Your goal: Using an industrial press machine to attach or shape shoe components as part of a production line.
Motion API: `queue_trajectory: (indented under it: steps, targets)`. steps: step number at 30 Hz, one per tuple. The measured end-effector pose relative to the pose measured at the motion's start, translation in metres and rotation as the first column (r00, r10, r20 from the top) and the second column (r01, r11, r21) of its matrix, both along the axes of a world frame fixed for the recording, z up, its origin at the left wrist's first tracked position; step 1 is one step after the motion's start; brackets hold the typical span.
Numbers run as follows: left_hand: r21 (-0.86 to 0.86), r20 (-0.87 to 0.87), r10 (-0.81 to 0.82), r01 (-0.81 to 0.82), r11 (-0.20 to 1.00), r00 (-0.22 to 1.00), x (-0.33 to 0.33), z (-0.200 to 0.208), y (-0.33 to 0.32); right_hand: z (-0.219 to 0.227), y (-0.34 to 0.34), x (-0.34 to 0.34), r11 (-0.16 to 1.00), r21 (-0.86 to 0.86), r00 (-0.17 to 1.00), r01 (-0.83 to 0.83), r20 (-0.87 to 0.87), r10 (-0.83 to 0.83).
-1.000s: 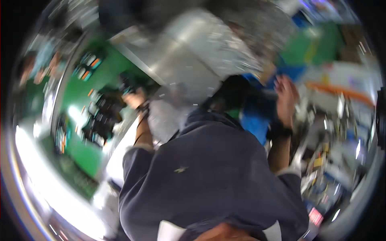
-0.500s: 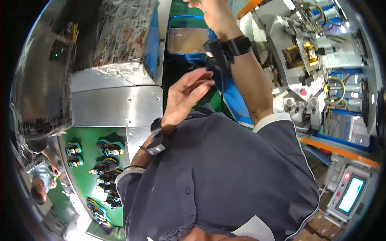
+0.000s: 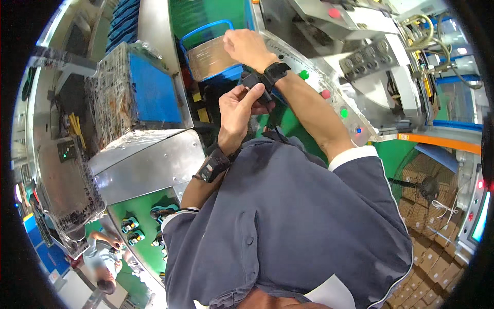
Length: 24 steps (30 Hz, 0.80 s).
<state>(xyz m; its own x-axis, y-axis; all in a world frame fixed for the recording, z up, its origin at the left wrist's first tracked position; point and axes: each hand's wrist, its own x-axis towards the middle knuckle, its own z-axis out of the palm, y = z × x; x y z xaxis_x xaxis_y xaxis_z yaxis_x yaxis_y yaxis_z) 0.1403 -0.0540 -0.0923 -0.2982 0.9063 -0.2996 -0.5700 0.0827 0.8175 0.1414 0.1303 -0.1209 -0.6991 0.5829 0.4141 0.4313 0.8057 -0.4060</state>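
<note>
My left hand (image 3: 235, 114) is closed, thumb and fingers pinching a small black box (image 3: 250, 80) on the inner side of my right wrist. A black strap (image 3: 276, 72) fastens that box to the wrist, and a dark cable (image 3: 274, 121) hangs from it toward my shirt. My right hand (image 3: 250, 48) reaches ahead with its fingers curled in, and nothing shows in them. Another black strap device (image 3: 214, 165) sits on my left wrist.
A blue-framed cart (image 3: 207, 24) with a wrapped carton (image 3: 211, 59) stands ahead. Machinery with a button panel (image 3: 334, 98) lies to the right, near a fan (image 3: 427, 188). Shoes (image 3: 131, 230) rest on a green surface at left; another person (image 3: 105, 262) is beyond.
My left hand has moved from beside the right wrist onto the black box and closed on it. My right hand has come lower in view. The whole view has shifted and turned.
</note>
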Motion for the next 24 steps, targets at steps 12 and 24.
queue_trajectory:
  steps: [12, 24]
  targets:
    - [-0.224, 0.037, 0.004, 0.004, 0.975, 0.999, 0.032, 0.012, 0.038, -0.046, 0.026, 0.031, 0.835, 0.228, 0.798, -0.501, 0.496, 0.343]
    - [-0.031, 0.044, -0.010, 0.012, 0.999, 0.999, 0.028, 0.010, 0.042, -0.038, 0.046, 0.020, 0.975, -0.056, 0.890, -0.216, 0.400, 0.220]
